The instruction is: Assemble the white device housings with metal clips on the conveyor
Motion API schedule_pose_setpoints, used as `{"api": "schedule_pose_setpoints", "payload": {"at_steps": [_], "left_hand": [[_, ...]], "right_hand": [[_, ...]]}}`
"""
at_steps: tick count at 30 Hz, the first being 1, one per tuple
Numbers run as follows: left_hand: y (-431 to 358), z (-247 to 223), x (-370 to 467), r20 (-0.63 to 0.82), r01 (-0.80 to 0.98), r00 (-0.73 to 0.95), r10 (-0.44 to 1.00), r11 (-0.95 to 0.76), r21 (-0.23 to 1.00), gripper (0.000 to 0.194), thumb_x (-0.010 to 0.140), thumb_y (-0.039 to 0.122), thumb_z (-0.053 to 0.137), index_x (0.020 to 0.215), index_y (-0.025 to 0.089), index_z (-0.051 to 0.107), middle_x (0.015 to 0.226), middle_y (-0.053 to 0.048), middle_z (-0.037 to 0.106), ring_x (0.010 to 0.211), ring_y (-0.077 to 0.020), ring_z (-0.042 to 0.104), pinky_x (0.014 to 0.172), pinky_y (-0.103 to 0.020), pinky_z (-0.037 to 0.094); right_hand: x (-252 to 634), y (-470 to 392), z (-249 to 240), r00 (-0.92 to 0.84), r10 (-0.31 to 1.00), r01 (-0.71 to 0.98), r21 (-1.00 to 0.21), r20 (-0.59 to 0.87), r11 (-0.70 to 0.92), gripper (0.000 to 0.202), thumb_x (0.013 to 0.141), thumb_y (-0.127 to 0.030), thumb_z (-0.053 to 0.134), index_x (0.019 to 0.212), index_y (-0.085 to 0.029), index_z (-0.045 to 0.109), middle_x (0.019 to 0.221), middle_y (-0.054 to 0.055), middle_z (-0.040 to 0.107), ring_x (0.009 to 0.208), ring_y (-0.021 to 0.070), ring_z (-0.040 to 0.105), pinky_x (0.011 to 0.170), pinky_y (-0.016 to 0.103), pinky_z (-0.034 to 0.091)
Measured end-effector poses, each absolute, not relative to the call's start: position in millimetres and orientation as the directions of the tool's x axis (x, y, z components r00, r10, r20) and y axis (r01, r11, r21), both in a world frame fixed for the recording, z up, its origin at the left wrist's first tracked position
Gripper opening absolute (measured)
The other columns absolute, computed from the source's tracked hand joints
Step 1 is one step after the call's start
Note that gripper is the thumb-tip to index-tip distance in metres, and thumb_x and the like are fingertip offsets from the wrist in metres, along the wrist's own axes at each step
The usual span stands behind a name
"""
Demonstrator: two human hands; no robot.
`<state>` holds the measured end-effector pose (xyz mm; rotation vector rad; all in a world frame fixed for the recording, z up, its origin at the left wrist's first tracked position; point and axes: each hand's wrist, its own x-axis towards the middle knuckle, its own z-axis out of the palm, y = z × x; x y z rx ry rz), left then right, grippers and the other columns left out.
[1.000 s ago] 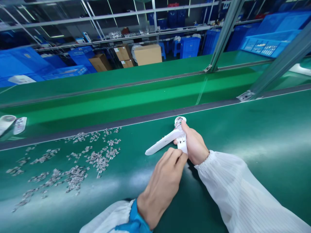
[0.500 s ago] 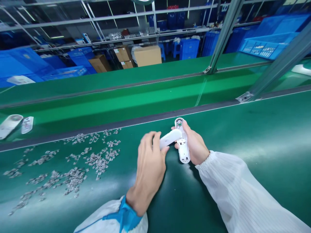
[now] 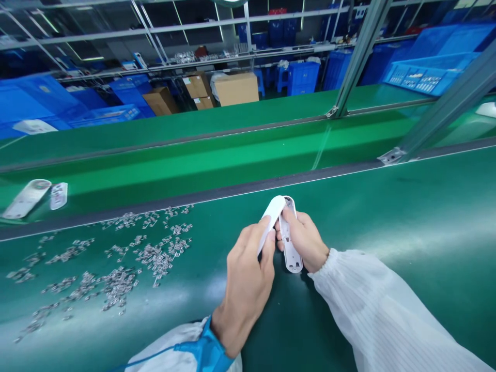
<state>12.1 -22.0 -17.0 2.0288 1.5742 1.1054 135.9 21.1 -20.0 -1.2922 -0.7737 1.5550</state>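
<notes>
My left hand (image 3: 250, 268) grips a smooth white plastic cover (image 3: 274, 209) with rounded ends, between thumb and fingers. The cover tilts up to the right, its upper end close to the top of a white plastic housing (image 3: 293, 258). That long housing lies in my right hand (image 3: 306, 238), with its open inner side showing recesses and small dark slots. My right thumb reaches over the housing's upper part, near the cover's edge. Whether the two parts touch there I cannot tell. The wiring at the housing's top is mostly hidden.
Many small metal clips (image 3: 155, 258) lie scattered on the green worktable (image 3: 387, 222) at left. Beyond its edge, a green conveyor belt (image 3: 217, 163) carries white parts (image 3: 29, 199) at far left. Metal posts (image 3: 437, 106) rise at right, near a blue basket (image 3: 430, 75).
My left hand has turned the cover steeper and brought it up beside the housing's top. My right thumb has moved onto the housing. White parts on the belt have shifted right.
</notes>
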Motion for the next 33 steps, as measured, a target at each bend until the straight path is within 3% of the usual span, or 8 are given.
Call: {"api": "schedule_pose_setpoints", "payload": {"at_steps": [3, 6, 8, 11, 17, 26, 29, 33], "left_hand": [[-18.9, -17.9, 9.1, 0.381, 0.664, 0.068, 0.922, -0.327, 0.673, 0.031, 0.095, 0.023, 0.051, 0.124, 0.024, 0.062, 0.118, -0.007, 0.068, 0.106, -0.0203, 0.066, 0.093, -0.032, 0.052], [-16.0, -13.8, 1.9, 0.291, 0.621, 0.081, 0.953, -0.277, 0.733, 0.037, 0.095, 0.024, 0.051, 0.13, 0.025, 0.06, 0.128, -0.006, 0.065, 0.119, -0.0218, 0.061, 0.103, -0.035, 0.049], [-14.4, -9.4, -3.9, 0.167, 0.524, 0.127, 0.978, -0.209, 0.825, 0.043, 0.095, 0.026, 0.05, 0.138, 0.028, 0.053, 0.138, -0.002, 0.059, 0.129, -0.0214, 0.054, 0.11, -0.036, 0.044], [-12.7, -3.9, -9.8, 0.002, 0.273, 0.246, 0.969, -0.071, 0.959, 0.048, 0.097, 0.027, 0.046, 0.145, 0.032, 0.044, 0.148, 0.003, 0.049, 0.137, -0.0203, 0.045, 0.114, -0.035, 0.04], [-10.9, -5.1, -8.9, -0.036, -0.015, 0.252, 0.967, 0.041, 0.999, 0.052, 0.094, 0.023, 0.052, 0.146, 0.026, 0.043, 0.15, 0.001, 0.047, 0.138, -0.0195, 0.044, 0.117, -0.035, 0.035], [-14.3, -7.9, -5.3, -0.033, -0.057, 0.223, 0.974, 0.047, 0.997, 0.054, 0.091, 0.026, 0.058, 0.143, 0.028, 0.046, 0.148, -0.001, 0.049, 0.137, -0.0223, 0.045, 0.115, -0.038, 0.04], [-11.3, -9.5, -4.8, -0.067, -0.092, 0.233, 0.97, 0.091, 0.992, 0.057, 0.091, 0.03, 0.061, 0.146, 0.027, 0.044, 0.147, -0.003, 0.05, 0.136, -0.0245, 0.046, 0.113, -0.039, 0.041], [-3.7, -7.9, -8.0, -0.196, -0.214, 0.397, 0.897, 0.298, 0.93, 0.063, 0.094, 0.036, 0.056, 0.151, 0.023, 0.033, 0.129, -0.012, 0.065, 0.114, -0.0268, 0.064, 0.097, -0.042, 0.052]], "right_hand": [[135.2, 18.4, -15.8, -0.031, 0.931, -0.324, -0.878, -0.364, -0.354, 0.049, 0.087, -0.063, 0.05, 0.073, -0.018, 0.063, 0.062, 0.002, 0.064, 0.054, 0.0137, 0.059, 0.053, 0.025, 0.049], [139.1, 19.1, -13.5, -0.179, 0.954, -0.405, -0.865, -0.241, -0.295, 0.034, 0.088, -0.052, 0.058, 0.09, -0.02, 0.068, 0.083, 0.003, 0.069, 0.079, 0.0163, 0.064, 0.073, 0.027, 0.052], [142.5, 20.7, -14.2, -0.289, 0.948, -0.417, -0.873, -0.136, -0.253, 0.027, 0.087, -0.043, 0.063, 0.101, -0.02, 0.068, 0.096, 0.004, 0.07, 0.092, 0.0177, 0.064, 0.083, 0.03, 0.051], [146.0, 23.1, -17.6, -0.317, 0.947, -0.381, -0.907, -0.054, -0.18, 0.032, 0.086, -0.04, 0.066, 0.11, -0.019, 0.066, 0.106, 0.007, 0.069, 0.099, 0.019, 0.064, 0.09, 0.033, 0.05], [147.5, 24.1, -21.9, -0.309, 0.951, -0.352, -0.928, -0.01, -0.123, 0.038, 0.087, -0.042, 0.064, 0.118, -0.02, 0.064, 0.113, 0.008, 0.068, 0.108, 0.0224, 0.062, 0.091, 0.035, 0.051], [148.2, 22.7, -17.8, -0.291, 0.957, -0.364, -0.926, 0.017, -0.094, 0.036, 0.09, -0.04, 0.062, 0.12, -0.021, 0.064, 0.118, 0.008, 0.066, 0.106, 0.0199, 0.063, 0.097, 0.034, 0.048], [140.7, 16.5, -15.1, -0.123, 0.991, -0.215, -0.976, 0.054, 0.027, 0.036, 0.09, -0.04, 0.062, 0.119, -0.021, 0.065, 0.115, 0.008, 0.066, 0.1, 0.0198, 0.064, 0.088, 0.031, 0.051], [135.0, 13.0, -13.9, 0.082, 0.995, 0.05, -0.997, 0.063, 0.059, 0.04, 0.086, -0.046, 0.064, 0.119, -0.022, 0.066, 0.108, 0.009, 0.065, 0.091, 0.0213, 0.062, 0.068, 0.03, 0.052]]}}
